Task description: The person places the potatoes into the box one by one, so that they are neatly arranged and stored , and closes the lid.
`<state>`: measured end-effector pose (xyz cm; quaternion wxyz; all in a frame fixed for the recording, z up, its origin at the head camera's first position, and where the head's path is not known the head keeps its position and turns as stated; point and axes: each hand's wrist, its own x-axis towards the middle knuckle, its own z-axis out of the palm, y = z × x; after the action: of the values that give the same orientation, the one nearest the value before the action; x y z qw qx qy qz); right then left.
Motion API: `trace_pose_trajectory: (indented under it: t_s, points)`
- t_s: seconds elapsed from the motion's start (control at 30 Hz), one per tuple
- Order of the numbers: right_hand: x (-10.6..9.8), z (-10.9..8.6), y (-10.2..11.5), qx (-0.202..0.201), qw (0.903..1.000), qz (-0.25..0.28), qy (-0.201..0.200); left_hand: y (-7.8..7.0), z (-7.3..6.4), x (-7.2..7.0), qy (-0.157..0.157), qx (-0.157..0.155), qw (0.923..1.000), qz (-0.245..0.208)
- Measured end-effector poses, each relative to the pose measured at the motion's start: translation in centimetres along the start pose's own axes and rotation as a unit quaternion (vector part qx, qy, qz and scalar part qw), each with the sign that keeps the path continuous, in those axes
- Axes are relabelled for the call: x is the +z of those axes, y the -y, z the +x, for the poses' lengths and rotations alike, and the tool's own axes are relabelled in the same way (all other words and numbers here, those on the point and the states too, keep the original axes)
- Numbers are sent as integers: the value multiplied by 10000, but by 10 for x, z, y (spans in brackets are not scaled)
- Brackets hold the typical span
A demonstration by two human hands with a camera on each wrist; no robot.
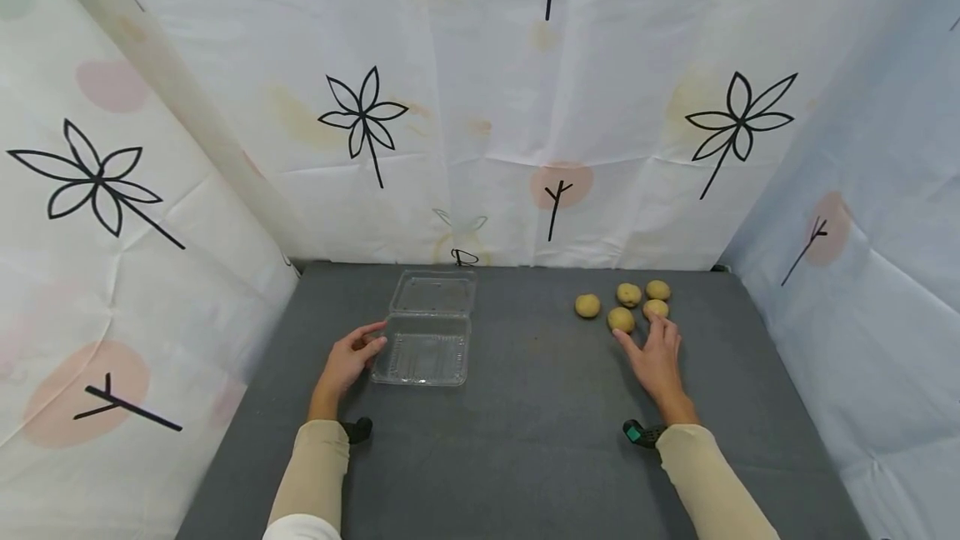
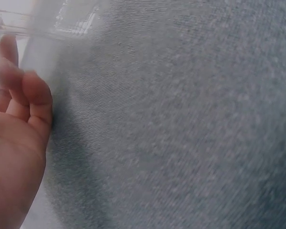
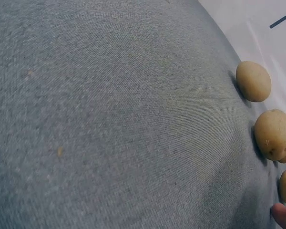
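Lying just ahead of the right hand (image 1: 657,359), five potatoes (image 1: 621,319) cluster on the grey table (image 1: 540,440); its spread, straight fingers touch the nearest ones, gripping none. Left hand (image 1: 349,361), fingers loosely curled, touches the open clear plastic box (image 1: 427,346).
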<state>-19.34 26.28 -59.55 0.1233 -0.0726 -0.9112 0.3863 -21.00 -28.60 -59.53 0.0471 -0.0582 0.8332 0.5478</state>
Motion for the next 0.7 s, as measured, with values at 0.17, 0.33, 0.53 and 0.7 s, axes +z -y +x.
trace_pose_trajectory:
  t_s: [0.17,0.33,0.53,0.7]
  points:
    - [5,2,1,61,9997,156,-149,2,0,2,-29,-240,9994,-238]
    - [13,5,4,144,9979,513,-379,-2,0,2,17,-392,9986,-361]
    - [24,9,4,272,9942,810,-653,-23,-8,-1,220,-535,9967,-577]
    - [35,12,-3,321,9911,988,-828,-32,-14,-2,297,-570,9962,-590]
